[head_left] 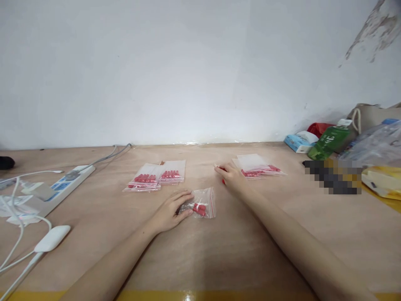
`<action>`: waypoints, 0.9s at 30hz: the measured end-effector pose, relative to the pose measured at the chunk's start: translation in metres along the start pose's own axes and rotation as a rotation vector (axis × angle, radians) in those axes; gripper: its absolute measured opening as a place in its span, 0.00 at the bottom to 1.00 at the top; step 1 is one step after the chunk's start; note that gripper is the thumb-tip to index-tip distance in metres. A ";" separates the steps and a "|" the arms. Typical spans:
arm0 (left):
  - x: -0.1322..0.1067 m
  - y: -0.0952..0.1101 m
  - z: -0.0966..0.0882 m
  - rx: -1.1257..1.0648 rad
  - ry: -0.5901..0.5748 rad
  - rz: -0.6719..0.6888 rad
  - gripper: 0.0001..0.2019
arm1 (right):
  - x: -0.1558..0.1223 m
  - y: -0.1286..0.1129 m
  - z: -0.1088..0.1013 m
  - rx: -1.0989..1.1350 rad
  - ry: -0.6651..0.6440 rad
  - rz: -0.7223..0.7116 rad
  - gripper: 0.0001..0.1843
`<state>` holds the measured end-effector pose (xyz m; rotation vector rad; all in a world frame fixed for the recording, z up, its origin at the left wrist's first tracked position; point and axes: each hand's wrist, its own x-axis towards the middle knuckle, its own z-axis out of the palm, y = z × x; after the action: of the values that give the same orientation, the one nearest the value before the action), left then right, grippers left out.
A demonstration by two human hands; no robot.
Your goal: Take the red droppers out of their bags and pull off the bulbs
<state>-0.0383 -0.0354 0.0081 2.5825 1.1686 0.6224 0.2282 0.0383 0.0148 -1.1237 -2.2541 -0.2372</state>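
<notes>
My left hand [172, 210] lies at the left side of a clear zip bag [208, 195], fingers stretched out and thumb apart, touching the plastic. Inside that bag are a few small red cylindrical pieces [199, 208], some with a pale thin end. Further up and to the right, my right hand [232, 177] is closed in a pinch around a small red piece [223, 182]; a pale tip sticks out by the fingertips. Much of this piece is hidden by the fingers. Just right of that hand lie bags of red pieces [255, 164], partly overlapping.
More zip bags of red pieces [145, 177] lie in a pile at centre left. A power strip [70, 182] with white cables and an adapter [52, 238] occupies the left. At right are a tissue pack [299, 143], a green bottle [330, 142] and plastic bags [376, 142].
</notes>
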 end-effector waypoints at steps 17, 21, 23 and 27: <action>-0.001 0.000 0.000 0.001 0.006 -0.002 0.21 | -0.014 -0.005 0.005 -0.186 -0.214 -0.137 0.15; -0.001 0.001 0.000 0.003 -0.001 -0.009 0.21 | -0.025 -0.012 -0.005 -0.014 0.005 0.006 0.13; 0.000 0.001 0.000 0.006 -0.004 -0.008 0.21 | -0.033 -0.019 -0.011 0.082 0.070 0.057 0.12; 0.001 0.001 0.000 0.022 -0.028 0.006 0.21 | -0.046 -0.037 -0.016 0.250 0.004 0.082 0.10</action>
<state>-0.0368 -0.0354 0.0089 2.6054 1.1651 0.5754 0.2274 -0.0223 0.0045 -1.0763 -2.1571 0.0740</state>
